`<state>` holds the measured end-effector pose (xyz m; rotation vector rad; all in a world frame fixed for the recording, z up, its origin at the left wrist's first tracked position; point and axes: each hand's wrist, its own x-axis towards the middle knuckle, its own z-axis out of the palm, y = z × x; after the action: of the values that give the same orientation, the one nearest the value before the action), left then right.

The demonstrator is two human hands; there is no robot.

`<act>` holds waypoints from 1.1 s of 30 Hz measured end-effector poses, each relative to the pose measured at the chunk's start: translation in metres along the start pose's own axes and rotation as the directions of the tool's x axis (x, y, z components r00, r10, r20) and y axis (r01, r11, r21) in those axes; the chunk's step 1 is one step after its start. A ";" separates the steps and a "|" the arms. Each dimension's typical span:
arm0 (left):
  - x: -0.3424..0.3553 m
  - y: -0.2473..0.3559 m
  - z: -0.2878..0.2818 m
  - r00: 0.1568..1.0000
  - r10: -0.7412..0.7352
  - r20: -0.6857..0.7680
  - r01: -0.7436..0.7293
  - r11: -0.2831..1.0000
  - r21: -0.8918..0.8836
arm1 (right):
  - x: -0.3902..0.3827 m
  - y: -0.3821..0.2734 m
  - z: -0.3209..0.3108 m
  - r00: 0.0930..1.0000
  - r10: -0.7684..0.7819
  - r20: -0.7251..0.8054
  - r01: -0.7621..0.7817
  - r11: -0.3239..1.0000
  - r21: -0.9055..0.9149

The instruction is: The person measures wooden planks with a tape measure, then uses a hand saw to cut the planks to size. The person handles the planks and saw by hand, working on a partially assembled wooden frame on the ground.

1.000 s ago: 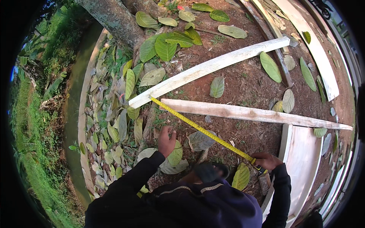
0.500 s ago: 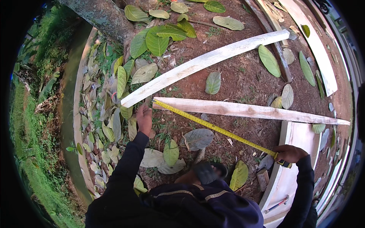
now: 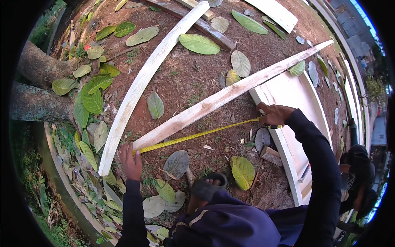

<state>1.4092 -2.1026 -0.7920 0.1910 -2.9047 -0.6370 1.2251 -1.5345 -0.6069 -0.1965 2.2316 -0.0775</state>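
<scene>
My left hand (image 3: 132,162) is at the left end of the pinkish timber (image 3: 189,114), fingers pressed round the tip of a yellow tape measure (image 3: 197,133). The tape stretches to my right hand (image 3: 275,113), which grips its case at the edge of a pale wooden frame (image 3: 307,99). A whiter timber (image 3: 147,70) lies on the soil, angled away from the pinkish one, its near end beside my left hand. A tool handle (image 3: 304,173) shows inside the frame, partly behind my right arm. A short wood block (image 3: 271,156) lies beside the frame.
Two tree trunks (image 3: 41,103) and a water channel (image 3: 53,164) are at left. More planks (image 3: 271,14) lie at the back and right. Leaves (image 3: 242,173) cover much of the soil. A co-worker (image 3: 358,177) in dark clothing is at the right edge. My sandalled foot (image 3: 207,189) is below the tape.
The tape's end has left the whiter timber for the pinkish timber's end, with my left hand moving onto it. The view has swung round, bringing a co-worker into sight at right.
</scene>
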 end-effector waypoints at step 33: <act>0.051 0.097 0.056 0.951 0.307 0.018 -0.298 0.935 -0.191 | 0.054 0.043 -0.047 0.842 -0.031 -0.538 -0.036 0.993 -0.115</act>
<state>1.3401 -2.0011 -0.7946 -0.2947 -2.8082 -0.8580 1.1510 -1.5018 -0.6251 -0.2623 2.8074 0.0072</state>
